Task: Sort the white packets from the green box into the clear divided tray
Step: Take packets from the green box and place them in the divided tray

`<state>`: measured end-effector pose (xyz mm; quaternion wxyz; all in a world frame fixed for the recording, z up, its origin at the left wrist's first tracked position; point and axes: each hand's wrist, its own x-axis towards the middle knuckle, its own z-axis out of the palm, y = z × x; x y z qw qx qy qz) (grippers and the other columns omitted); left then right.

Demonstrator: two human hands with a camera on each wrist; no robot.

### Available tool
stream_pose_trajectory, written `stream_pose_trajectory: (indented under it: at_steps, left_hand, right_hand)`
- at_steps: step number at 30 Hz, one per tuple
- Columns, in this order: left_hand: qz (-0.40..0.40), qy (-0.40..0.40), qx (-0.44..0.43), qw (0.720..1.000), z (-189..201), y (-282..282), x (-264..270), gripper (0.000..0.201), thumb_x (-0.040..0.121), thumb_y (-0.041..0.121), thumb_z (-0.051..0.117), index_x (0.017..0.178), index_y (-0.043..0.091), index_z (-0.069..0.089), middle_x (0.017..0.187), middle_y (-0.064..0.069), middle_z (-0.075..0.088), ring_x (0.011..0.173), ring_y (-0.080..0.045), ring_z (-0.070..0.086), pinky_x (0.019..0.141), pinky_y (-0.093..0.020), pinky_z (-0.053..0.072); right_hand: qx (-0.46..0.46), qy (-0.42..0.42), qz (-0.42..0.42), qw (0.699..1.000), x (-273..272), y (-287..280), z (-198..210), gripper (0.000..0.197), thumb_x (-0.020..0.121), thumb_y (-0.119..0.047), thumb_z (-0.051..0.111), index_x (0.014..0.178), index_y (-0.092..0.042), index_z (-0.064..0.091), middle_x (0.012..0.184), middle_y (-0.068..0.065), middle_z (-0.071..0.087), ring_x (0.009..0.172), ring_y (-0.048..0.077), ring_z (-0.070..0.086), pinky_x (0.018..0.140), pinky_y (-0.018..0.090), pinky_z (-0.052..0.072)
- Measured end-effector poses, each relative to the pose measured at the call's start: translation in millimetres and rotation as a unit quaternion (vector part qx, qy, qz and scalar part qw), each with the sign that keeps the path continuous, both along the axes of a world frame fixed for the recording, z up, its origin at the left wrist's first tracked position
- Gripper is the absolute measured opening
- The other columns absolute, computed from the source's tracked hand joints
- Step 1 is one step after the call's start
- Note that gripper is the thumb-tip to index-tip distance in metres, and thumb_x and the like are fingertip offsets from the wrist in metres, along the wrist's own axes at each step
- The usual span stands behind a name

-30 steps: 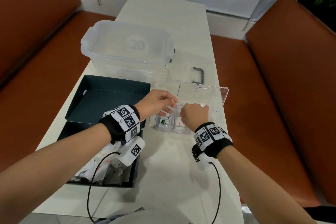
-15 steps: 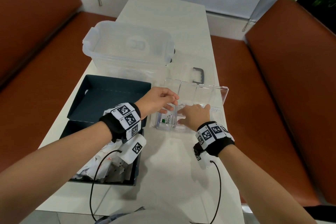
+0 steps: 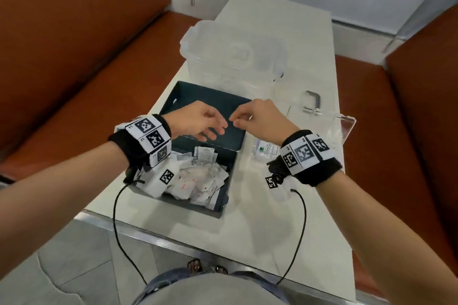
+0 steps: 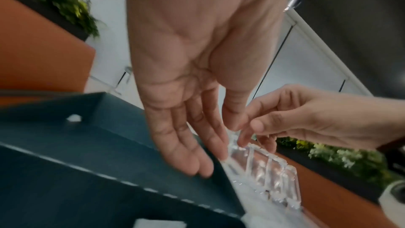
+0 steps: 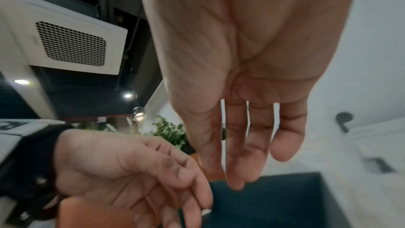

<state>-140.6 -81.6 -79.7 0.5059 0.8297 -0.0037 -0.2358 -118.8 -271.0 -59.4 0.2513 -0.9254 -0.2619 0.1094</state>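
The dark green box (image 3: pixel 188 205) stands at the table's near left with its lid (image 3: pixel 198 96) folded back, and a heap of white packets (image 3: pixel 198 176) fills it. My left hand (image 3: pixel 215 129) and right hand (image 3: pixel 239 119) hover close together over the lid, fingers relaxed, holding nothing. The clear divided tray (image 3: pixel 347 124) lies to the right, partly hidden by my right wrist. A white packet with green print (image 3: pixel 266 150) sits in its near left compartment. The left wrist view shows my straight fingers (image 4: pixel 197 159) above the box, beside the tray (image 4: pixel 271 166). The right wrist view shows an empty palm (image 5: pixel 252 153).
A large clear storage container (image 3: pixel 235 54) stands behind the box. Its flat lid with a grey handle (image 3: pixel 313 101) lies behind the tray. Orange benches (image 3: pixel 74 57) flank the narrow table on both sides. The table's near edge (image 3: pixel 223 247) is close to my body.
Both hands have left the tray and moved left, over the green box's open lid. The head view has swung left and down, bringing the packets in the box into sight.
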Motion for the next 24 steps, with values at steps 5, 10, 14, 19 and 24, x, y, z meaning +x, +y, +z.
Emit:
stream_pose_trajectory:
  at_steps: [5, 10, 14, 19, 24]
  left_hand:
    - [-0.157, 0.047, 0.255, 0.953, -14, 39, -23, 0.02, 0.094, 0.017, 0.055, 0.107, 0.012, 0.07, 0.102, -0.005, 0.072, 0.083, -0.016, 0.067, 0.069, -0.024, 0.053]
    - [-0.226, 0.032, 0.39, 0.892, -37, 46, -39, 0.066, 0.082, 0.036, 0.074, 0.138, 0.012, 0.048, 0.132, -0.007, 0.055, 0.119, -0.025, 0.053, 0.096, -0.032, 0.044]
    - [-0.228, 0.024, 0.416, 0.88, -54, 51, -41, 0.087, 0.077, 0.046, 0.077, 0.146, 0.013, 0.034, 0.138, -0.014, 0.046, 0.123, -0.029, 0.048, 0.096, -0.034, 0.04]
    - [-0.221, -0.005, 0.411, 0.884, -61, 50, -40, 0.082, 0.082, 0.06, 0.063, 0.146, 0.015, 0.036, 0.14, -0.01, 0.051, 0.124, -0.028, 0.05, 0.099, -0.035, 0.04]
    - [-0.234, -0.027, 0.432, 0.87, -53, 41, -35, 0.062, 0.084, 0.043, 0.071, 0.136, 0.018, 0.05, 0.129, -0.007, 0.059, 0.114, -0.027, 0.057, 0.09, -0.034, 0.047]
  right_hand:
    - [-0.063, 0.05, 0.104, 0.991, -27, 53, -23, 0.021, 0.088, -0.011, 0.059, 0.104, -0.012, 0.073, 0.102, 0.0, 0.071, 0.072, 0.006, 0.059, 0.076, 0.011, 0.038]
    - [-0.244, 0.083, 0.156, 0.954, -47, 78, -61, 0.049, 0.079, -0.005, 0.067, 0.127, -0.014, 0.058, 0.115, 0.008, 0.06, 0.106, 0.027, 0.059, 0.077, 0.027, 0.045]
    - [-0.274, 0.086, 0.16, 0.944, -54, 83, -78, 0.071, 0.074, -0.007, 0.075, 0.138, -0.012, 0.045, 0.125, 0.011, 0.056, 0.113, 0.026, 0.056, 0.084, 0.028, 0.046]
    - [-0.24, 0.081, 0.141, 0.957, -54, 85, -84, 0.064, 0.074, -0.006, 0.073, 0.133, -0.008, 0.048, 0.123, 0.012, 0.058, 0.11, 0.025, 0.056, 0.079, 0.024, 0.045]
    - [-0.216, 0.076, 0.127, 0.965, -54, 82, -85, 0.058, 0.078, -0.007, 0.071, 0.132, -0.007, 0.051, 0.125, 0.013, 0.059, 0.114, 0.028, 0.055, 0.091, 0.03, 0.046]
